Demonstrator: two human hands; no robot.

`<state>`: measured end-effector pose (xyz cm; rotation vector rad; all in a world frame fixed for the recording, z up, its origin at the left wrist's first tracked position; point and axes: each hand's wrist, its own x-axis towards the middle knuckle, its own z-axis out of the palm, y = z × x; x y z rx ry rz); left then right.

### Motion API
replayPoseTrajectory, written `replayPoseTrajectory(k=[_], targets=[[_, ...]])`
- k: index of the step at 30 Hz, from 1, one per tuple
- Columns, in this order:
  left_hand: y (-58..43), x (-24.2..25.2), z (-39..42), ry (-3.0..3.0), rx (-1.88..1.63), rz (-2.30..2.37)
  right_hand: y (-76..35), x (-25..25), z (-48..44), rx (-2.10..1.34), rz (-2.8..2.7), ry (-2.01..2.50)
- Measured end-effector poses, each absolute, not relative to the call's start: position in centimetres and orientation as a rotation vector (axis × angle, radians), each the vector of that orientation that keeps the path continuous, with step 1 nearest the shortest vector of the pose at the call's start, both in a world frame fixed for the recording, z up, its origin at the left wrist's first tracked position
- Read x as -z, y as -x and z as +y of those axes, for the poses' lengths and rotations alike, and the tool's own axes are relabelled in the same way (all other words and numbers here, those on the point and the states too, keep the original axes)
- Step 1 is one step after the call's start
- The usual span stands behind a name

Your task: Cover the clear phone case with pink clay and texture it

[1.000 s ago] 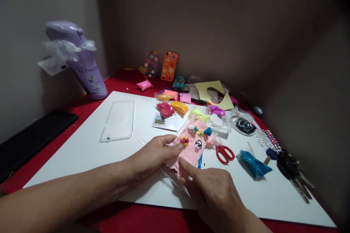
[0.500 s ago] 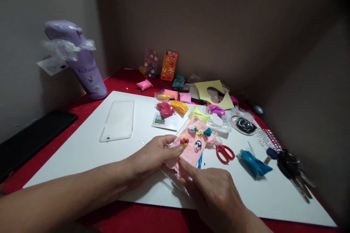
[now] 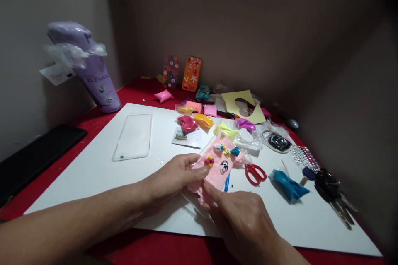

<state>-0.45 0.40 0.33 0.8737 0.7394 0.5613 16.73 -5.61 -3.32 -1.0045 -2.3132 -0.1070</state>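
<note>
A phone case (image 3: 219, 178) coated in pale pink clay is tilted up between my hands over the white board. It carries a clay flower, an eye shape and a blue, yellow and white figure. My left hand (image 3: 175, 176) grips its left side, thumb on top near the flower. At the ragged lower end, my right hand (image 3: 242, 211) pinches the pink clay, index finger pressed on its face; the thumb is mostly hidden. Clear case material shows below the clay. Red-handled scissors (image 3: 255, 174) lie just to the right.
A clear phone case (image 3: 133, 136) lies left on the white board (image 3: 90, 182). Several clay packets, including a blue one (image 3: 290, 186), surround the work. Keys (image 3: 329, 186) lie right. A purple bottle (image 3: 99, 83) stands back left; a decorated orange case (image 3: 191, 73) leans at the wall.
The view has shifted very slightly. Both hands keep their places on the pink-coated phone case, and nothing has been let go.
</note>
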Motion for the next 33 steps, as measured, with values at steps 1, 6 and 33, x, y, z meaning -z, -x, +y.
replayPoseTrajectory(k=[1,6,33], targets=[[0.46,-0.33,0.41,-0.872,-0.564,0.733,-16.74,3.33,-5.61,0.105,-2.317,1.006],[0.44,-0.2,0.37,-0.849,-0.56,0.737,-16.74,3.18,-5.82,0.104,-2.338,1.018],[0.47,-0.33,0.34,-0.862,-0.572,0.721,-16.61,2.92,-5.66,0.13,-2.343,0.992]])
